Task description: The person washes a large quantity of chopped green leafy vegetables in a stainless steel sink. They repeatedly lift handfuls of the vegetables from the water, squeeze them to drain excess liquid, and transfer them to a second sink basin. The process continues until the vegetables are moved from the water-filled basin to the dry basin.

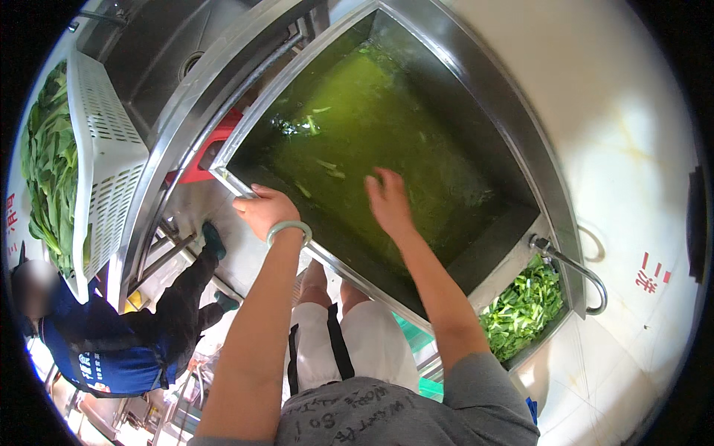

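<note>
In front of me is a stainless steel sink (491, 120) filled with greenish water. My left hand (269, 211), with a pale green bangle (289, 224) at its wrist, grips the sink's near rim close to the left corner. My right hand (389, 199) is at the middle of the water with nothing in its fingers, which are slightly apart. Whether the fingertips touch the water is unclear. A few pale vegetable scraps (330, 167) float to the left of that hand, and more leaf bits (371, 51) lie near the far corner.
Chopped green vegetables (524, 312) fill a compartment on the right, beside a curved metal faucet (580, 273). At left, a white perforated plastic basket (114, 167) of leafy greens (53, 161) stands by another steel sink (159, 61). A red plastic stool (215, 142) and a person in a blue apron (111, 345) are nearby.
</note>
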Demonstrator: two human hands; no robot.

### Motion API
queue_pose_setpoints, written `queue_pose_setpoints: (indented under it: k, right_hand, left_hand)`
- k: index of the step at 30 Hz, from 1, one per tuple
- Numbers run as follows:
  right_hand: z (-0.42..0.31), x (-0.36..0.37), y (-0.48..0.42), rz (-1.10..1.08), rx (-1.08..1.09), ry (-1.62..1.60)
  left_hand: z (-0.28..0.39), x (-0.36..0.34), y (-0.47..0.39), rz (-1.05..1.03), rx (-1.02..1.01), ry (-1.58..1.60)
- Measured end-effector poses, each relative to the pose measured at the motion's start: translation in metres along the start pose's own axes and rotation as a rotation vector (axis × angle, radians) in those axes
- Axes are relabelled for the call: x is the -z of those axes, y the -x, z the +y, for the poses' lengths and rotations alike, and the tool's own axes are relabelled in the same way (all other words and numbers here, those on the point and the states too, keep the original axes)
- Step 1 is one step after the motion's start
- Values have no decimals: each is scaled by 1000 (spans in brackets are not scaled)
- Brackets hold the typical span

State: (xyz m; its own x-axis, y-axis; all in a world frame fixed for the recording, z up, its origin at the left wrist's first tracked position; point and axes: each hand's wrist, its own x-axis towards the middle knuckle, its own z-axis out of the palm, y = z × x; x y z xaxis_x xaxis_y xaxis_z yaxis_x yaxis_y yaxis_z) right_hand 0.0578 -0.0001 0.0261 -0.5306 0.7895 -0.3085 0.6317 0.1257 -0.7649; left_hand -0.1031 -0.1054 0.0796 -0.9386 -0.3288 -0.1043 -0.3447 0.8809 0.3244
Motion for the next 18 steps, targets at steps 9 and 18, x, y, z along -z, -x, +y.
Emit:
queue_pose_setpoints:
  k: [9,18]
  right_hand:
    - [36,-170,-59,-580,62,-265]
    - [-64,-154,-43,-371,-84,-292]
  left_hand:
    - [8,-4,8,-51,-39,8]
    - [-3,-2,-1,-39,-23,49]
